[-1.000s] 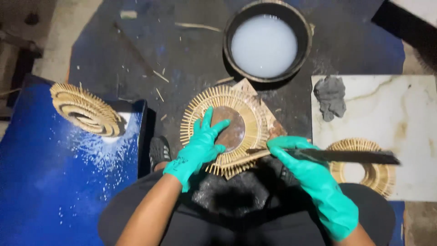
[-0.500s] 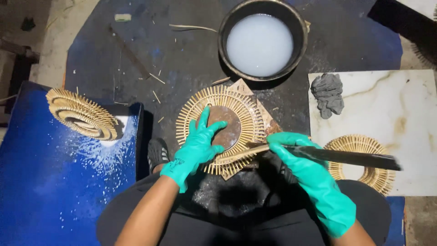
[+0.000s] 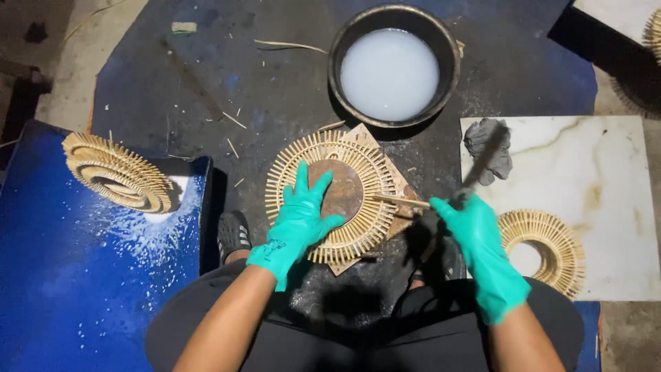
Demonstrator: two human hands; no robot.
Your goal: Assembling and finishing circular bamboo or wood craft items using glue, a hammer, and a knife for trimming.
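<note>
I see my left hand [image 3: 297,222] pressed flat, fingers spread apart, on the stick ring [image 3: 335,195], its fingertips reaching the brown disc [image 3: 342,191] at the ring's middle. The ring lies on a small board [image 3: 385,172] on the dark mat, just below the bowl of milky liquid [image 3: 390,73]. I judge the ring light and brittle: thin sticks fanned outward that would snap if pinched at the tips, so the firm inner band under my palm looks the safest hold. My right hand [image 3: 476,242] is closed around the handle of a knife [image 3: 482,165], the blade blurred and angled up past my knuckles toward the grey lump [image 3: 487,146] on the marble tile [image 3: 606,179]. A loose stick [image 3: 401,200] lies just left of those right fingers, touching the ring's edge. Both forearms come in low from my lap, wrists roughly level.
</note>
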